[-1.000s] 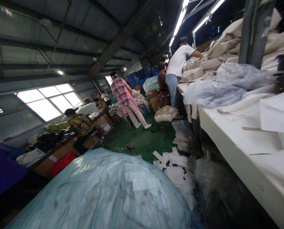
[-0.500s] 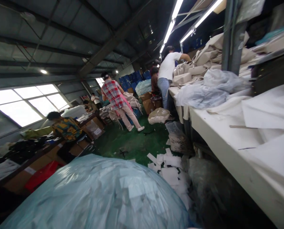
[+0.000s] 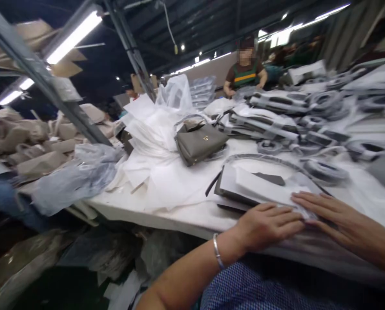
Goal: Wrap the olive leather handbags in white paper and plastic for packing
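Observation:
Flat across the near side of a dark grey handbag (image 3: 231, 183) lie both of my hands. White wrapping sheet (image 3: 260, 185) covers much of the bag, and its wrapped strap (image 3: 263, 157) arches on the far side. My left hand (image 3: 270, 226), with a silver bangle at the wrist, has its fingers stretched to the right over the wrapping. From the right comes my right hand (image 3: 334, 213), fingers extended on the sheet, fingertips close to the left hand's. Neither hand is closed round anything. Behind stands an unwrapped olive-grey handbag (image 3: 200, 144) with a small gold emblem.
A heap of white sheets (image 3: 156, 133) spreads over the white table (image 3: 179, 219). Wrapped straps and dark bag pieces (image 3: 263, 122) are piled at the back right. Beige bags (image 3: 34, 133) fill the left beyond a metal post (image 3: 69, 103). A co-worker (image 3: 246, 71) stands across the table.
The view has swung right, from the aisle and the big blue plastic sack to the table. Both my hands and the partly wrapped handbag have come into view.

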Demonstrator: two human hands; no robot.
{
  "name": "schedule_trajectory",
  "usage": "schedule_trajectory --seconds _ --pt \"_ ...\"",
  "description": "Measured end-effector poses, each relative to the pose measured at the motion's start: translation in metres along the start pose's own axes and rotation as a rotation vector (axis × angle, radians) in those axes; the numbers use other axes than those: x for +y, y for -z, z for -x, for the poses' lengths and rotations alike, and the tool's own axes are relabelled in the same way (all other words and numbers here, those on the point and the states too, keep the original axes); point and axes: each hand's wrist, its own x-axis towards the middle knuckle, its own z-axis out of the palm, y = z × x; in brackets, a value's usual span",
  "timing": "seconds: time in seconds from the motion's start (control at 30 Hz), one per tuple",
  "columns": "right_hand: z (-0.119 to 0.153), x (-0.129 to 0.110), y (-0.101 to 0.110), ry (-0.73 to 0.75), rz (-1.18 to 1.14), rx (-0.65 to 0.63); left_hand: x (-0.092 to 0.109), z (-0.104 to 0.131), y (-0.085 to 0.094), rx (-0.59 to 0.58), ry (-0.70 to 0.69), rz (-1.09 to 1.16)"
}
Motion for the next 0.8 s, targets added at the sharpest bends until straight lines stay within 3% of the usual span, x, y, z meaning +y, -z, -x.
schedule_trajectory --seconds 0.03,0.1,0.23,0.3,0.43,0.57,0.67,0.8 --pt "0.003 0.001 0.000 0.028 0.028 -0.029 -0.009 0.009 -0.001 0.082 0.016 0.023" --pt "0.005 0.000 -0.002 0.061 0.065 -0.078 -0.029 0.030 0.004 0.132 0.075 0.021" --pt "0.003 -0.005 -0.002 0.020 0.070 -0.106 -0.065 0.053 0.021 0.003 0.098 -0.016" --pt "0.002 -0.007 0.000 0.011 0.080 -0.115 -0.077 0.058 0.022 -0.063 0.107 -0.008" --pt "-0.001 -0.013 0.006 0.016 0.113 -0.099 -0.084 0.069 -0.003 -0.069 0.168 0.125" --pt "-0.003 -0.050 0.012 -0.059 0.085 0.018 -0.073 0.083 -0.031 0.014 0.246 0.214" --pt "-0.004 -0.093 0.007 -0.313 -0.179 0.079 -0.063 0.088 -0.039 0.069 0.290 0.234" --pt "-0.015 -0.129 -0.005 -0.909 -0.828 -0.111 -0.059 0.089 -0.043 0.141 0.302 0.263"
